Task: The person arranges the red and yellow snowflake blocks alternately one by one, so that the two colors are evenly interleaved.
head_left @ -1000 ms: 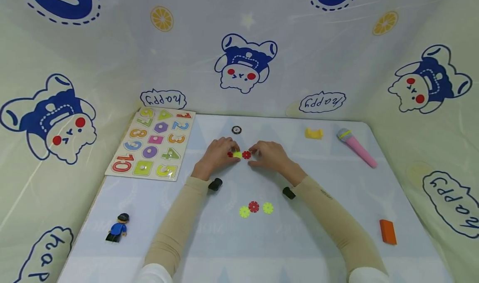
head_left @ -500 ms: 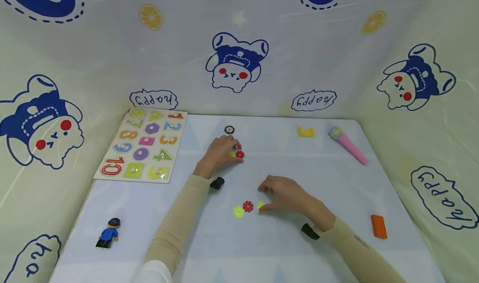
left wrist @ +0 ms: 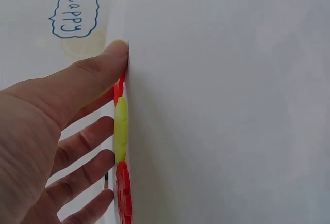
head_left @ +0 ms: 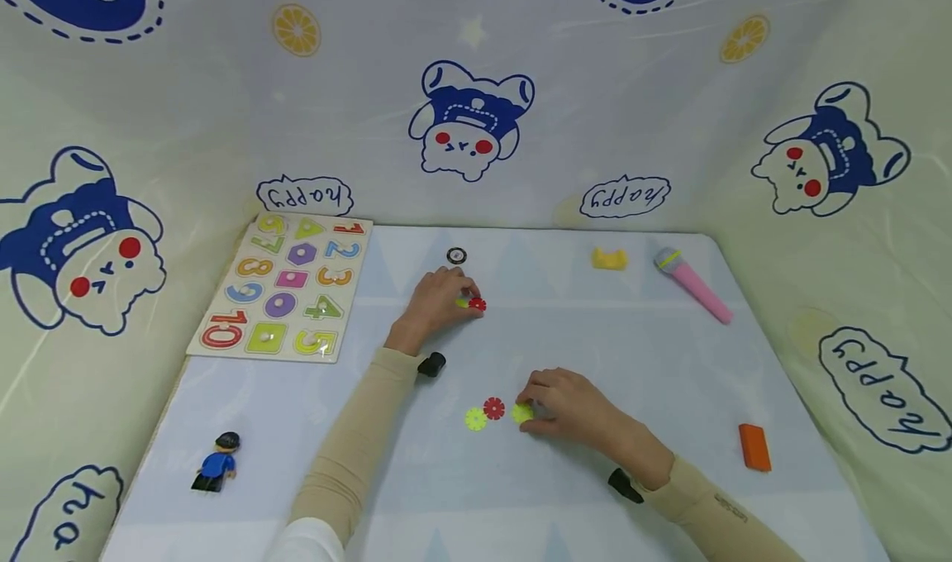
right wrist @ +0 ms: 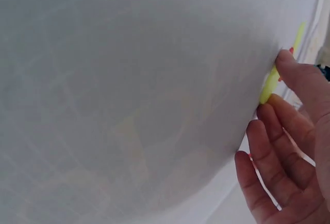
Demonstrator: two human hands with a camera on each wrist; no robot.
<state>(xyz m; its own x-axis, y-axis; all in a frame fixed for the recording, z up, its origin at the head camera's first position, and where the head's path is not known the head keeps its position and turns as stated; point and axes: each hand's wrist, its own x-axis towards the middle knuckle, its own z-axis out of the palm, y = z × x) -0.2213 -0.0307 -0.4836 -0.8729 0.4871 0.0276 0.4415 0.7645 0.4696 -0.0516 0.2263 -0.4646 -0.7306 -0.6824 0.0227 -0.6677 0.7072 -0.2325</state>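
My left hand [head_left: 455, 296] sits at the middle of the pale mat [head_left: 669, 364], thumb and fingers round a joined row of discs [head_left: 476, 304]. The left wrist view shows that row as a yellow disc [left wrist: 121, 128] between two red ones, with my thumb [left wrist: 98, 72] on one side and my fingers on the other. Nearer to me, my right hand [head_left: 531, 407] pinches a loose yellow disc [head_left: 521, 413]. In the right wrist view my thumb [right wrist: 296, 66] presses the edge of this yellow disc [right wrist: 268, 87]. A red disc [head_left: 493, 408] and another yellow disc [head_left: 476, 419] lie just left of it.
A number puzzle board [head_left: 283, 285] lies at the far left and a toy figure [head_left: 216, 461] at the near left. A small black ring [head_left: 457, 255], a yellow piece [head_left: 609, 258] and a pink microphone [head_left: 692, 285] sit at the back. An orange block [head_left: 754, 447] lies at the right. Printed cloth walls enclose the mat.
My right hand left the joined row, came back toward me to the three loose discs and took hold of the right-hand yellow one. My left hand stayed on the row.
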